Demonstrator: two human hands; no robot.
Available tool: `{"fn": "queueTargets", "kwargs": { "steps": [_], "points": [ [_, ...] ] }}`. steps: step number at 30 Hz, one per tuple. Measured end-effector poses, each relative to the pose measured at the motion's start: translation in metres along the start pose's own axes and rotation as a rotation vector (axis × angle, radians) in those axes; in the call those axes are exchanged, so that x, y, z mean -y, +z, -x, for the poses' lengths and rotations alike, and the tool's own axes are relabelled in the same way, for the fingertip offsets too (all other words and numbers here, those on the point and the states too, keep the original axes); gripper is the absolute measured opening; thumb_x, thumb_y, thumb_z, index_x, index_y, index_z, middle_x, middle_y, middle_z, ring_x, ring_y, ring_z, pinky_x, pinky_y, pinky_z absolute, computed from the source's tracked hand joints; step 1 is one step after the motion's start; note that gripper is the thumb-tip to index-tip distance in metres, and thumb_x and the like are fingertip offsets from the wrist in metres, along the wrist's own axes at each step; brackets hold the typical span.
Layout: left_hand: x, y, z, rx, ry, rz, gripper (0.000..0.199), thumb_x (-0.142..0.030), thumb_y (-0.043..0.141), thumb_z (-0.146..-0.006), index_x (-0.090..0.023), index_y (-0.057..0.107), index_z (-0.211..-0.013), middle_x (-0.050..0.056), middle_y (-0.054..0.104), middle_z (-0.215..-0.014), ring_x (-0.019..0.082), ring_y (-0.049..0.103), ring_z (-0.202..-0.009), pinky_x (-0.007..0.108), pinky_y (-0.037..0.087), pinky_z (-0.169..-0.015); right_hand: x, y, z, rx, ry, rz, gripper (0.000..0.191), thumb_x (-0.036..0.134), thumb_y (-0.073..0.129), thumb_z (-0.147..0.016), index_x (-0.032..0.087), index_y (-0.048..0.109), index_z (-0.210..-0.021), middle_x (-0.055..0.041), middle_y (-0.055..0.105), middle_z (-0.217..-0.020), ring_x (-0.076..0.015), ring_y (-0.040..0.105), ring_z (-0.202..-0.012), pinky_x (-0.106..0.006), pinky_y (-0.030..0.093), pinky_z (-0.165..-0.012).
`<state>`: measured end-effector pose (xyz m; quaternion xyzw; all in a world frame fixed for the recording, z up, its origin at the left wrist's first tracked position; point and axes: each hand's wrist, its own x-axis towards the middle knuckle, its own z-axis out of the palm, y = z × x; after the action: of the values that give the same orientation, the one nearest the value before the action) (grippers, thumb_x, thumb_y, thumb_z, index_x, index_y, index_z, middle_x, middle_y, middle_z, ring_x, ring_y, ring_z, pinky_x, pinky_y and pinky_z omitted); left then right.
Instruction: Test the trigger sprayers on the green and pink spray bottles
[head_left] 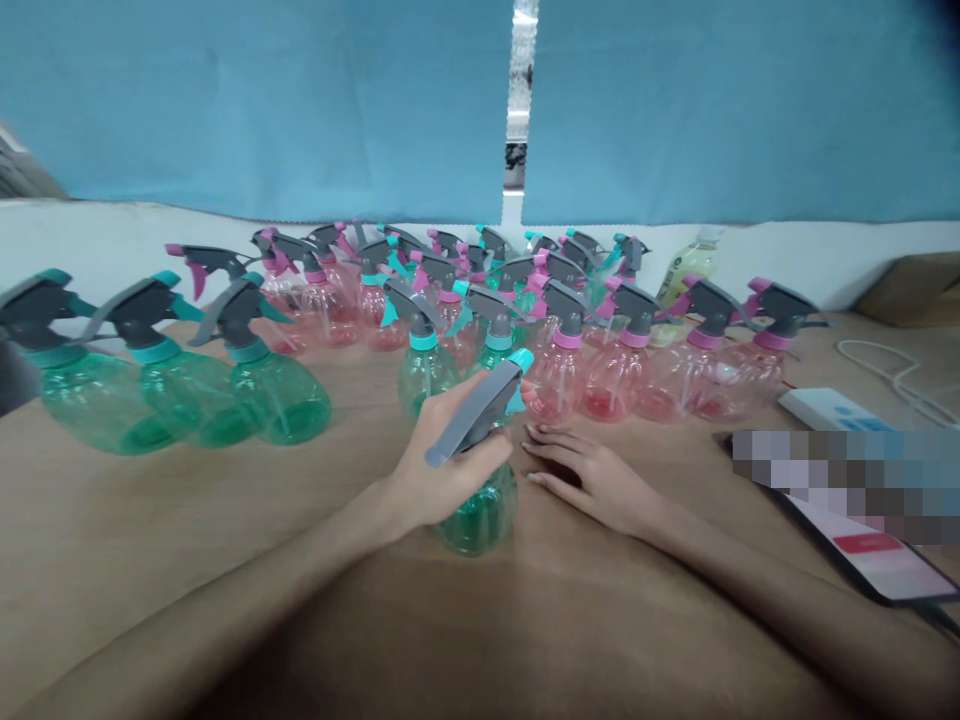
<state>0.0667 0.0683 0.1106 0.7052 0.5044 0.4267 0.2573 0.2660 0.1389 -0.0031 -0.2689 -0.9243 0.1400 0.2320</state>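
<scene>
My left hand (442,450) is wrapped round the neck of a green spray bottle (478,515) with a grey head and a teal nozzle. This bottle is at the middle of the table, and my fingers cover its collar. Just right of it, my right hand (592,475) lies on the wooden tabletop with its fingers stretched out, holding nothing. Beyond my hands stand a green spray bottle (420,385) with a teal collar and a pink spray bottle (555,390) with a magenta collar.
Several green spray bottles (281,405) stand at the left. Rows of pink ones (607,390) fill the back. At the right lie a phone (877,560), a white power strip (829,408) and a white cable (892,370). A blue curtain (300,110) hangs behind.
</scene>
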Motion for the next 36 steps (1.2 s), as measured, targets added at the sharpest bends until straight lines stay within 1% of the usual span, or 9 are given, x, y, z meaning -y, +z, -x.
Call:
{"fn": "queueTargets", "kwargs": {
  "steps": [8,11,16,18,23,26,30,34,36],
  "points": [
    [0.0024,0.0013,0.0016,-0.009,-0.002,0.006,0.006,-0.020,0.049,-0.072,-0.021,0.043,-0.072,-0.003,0.052,-0.067,0.013,0.054,-0.063,0.027,0.044,-0.061,0.0011,-0.0009,0.0004,-0.025,-0.003,-0.021,0.039,0.039,0.049,-0.091,0.023,0.056,-0.125,-0.0089,0.059,-0.128,-0.0258,0.050,-0.123,-0.049,0.042,-0.102],
    [0.0037,0.0004,0.0011,-0.006,0.020,-0.014,0.004,-0.019,0.048,-0.071,-0.020,0.045,-0.073,-0.003,0.053,-0.067,0.013,0.050,-0.060,0.026,0.041,-0.056,0.0016,-0.0010,0.0001,-0.017,-0.004,-0.012,0.039,0.038,0.049,-0.091,0.020,0.057,-0.124,-0.0099,0.060,-0.127,-0.0252,0.050,-0.122,-0.047,0.041,-0.102],
    [0.0026,-0.0017,-0.0006,-0.005,0.033,-0.051,0.009,-0.013,0.048,-0.067,-0.021,0.043,-0.070,-0.006,0.046,-0.060,0.011,0.044,-0.054,0.024,0.036,-0.051,0.0014,-0.0010,-0.0002,-0.002,-0.004,0.013,0.041,0.039,0.048,-0.091,0.017,0.057,-0.124,-0.0113,0.059,-0.128,-0.0245,0.051,-0.122,-0.045,0.041,-0.104],
    [0.0014,-0.0020,-0.0010,0.002,0.037,-0.051,0.010,-0.012,0.047,-0.066,-0.021,0.042,-0.069,-0.006,0.046,-0.060,0.010,0.043,-0.053,0.024,0.036,-0.051,0.0010,-0.0008,-0.0002,-0.004,-0.008,0.013,0.040,0.039,0.048,-0.091,0.017,0.056,-0.125,-0.0108,0.059,-0.128,-0.0244,0.050,-0.122,-0.046,0.041,-0.104],
    [-0.0017,-0.0027,-0.0013,-0.003,0.047,-0.036,0.007,-0.017,0.048,-0.068,-0.020,0.042,-0.066,-0.005,0.049,-0.061,0.011,0.044,-0.054,0.026,0.034,-0.051,0.0003,-0.0004,0.0001,-0.025,-0.015,-0.011,0.038,0.039,0.049,-0.091,0.022,0.057,-0.124,-0.0093,0.059,-0.128,-0.0248,0.051,-0.122,-0.048,0.042,-0.102],
    [-0.0014,-0.0032,-0.0010,0.004,0.061,0.000,0.004,-0.017,0.048,-0.068,-0.020,0.048,-0.071,-0.003,0.053,-0.067,0.012,0.046,-0.057,0.026,0.036,-0.053,0.0002,-0.0005,0.0002,-0.011,-0.013,-0.008,0.039,0.039,0.048,-0.091,0.020,0.057,-0.124,-0.0102,0.059,-0.128,-0.0248,0.050,-0.123,-0.047,0.041,-0.103],
    [-0.0010,-0.0038,-0.0006,0.021,0.069,0.038,0.011,-0.016,0.049,-0.068,-0.020,0.054,-0.077,-0.001,0.055,-0.073,0.012,0.047,-0.059,0.026,0.039,-0.055,-0.0004,-0.0003,0.0000,-0.016,-0.014,-0.009,0.039,0.039,0.048,-0.091,0.021,0.057,-0.124,-0.0097,0.059,-0.128,-0.0251,0.051,-0.122,-0.048,0.042,-0.102],
    [-0.0025,-0.0042,-0.0010,0.018,0.078,0.003,0.012,-0.015,0.047,-0.068,-0.022,0.053,-0.076,-0.001,0.056,-0.075,0.014,0.051,-0.065,0.028,0.043,-0.062,-0.0003,-0.0004,-0.0001,-0.010,-0.014,0.006,0.039,0.040,0.048,-0.091,0.022,0.056,-0.125,-0.0090,0.060,-0.127,-0.0246,0.051,-0.122,-0.047,0.042,-0.102],
    [-0.0022,-0.0041,-0.0013,0.015,0.064,-0.017,0.013,-0.015,0.047,-0.066,-0.022,0.052,-0.075,-0.002,0.055,-0.070,0.014,0.050,-0.062,0.027,0.042,-0.059,0.0004,-0.0009,-0.0001,-0.010,-0.011,0.020,0.039,0.039,0.047,-0.092,0.021,0.056,-0.125,-0.0090,0.059,-0.128,-0.0242,0.051,-0.122,-0.047,0.042,-0.102]
  ]
}}
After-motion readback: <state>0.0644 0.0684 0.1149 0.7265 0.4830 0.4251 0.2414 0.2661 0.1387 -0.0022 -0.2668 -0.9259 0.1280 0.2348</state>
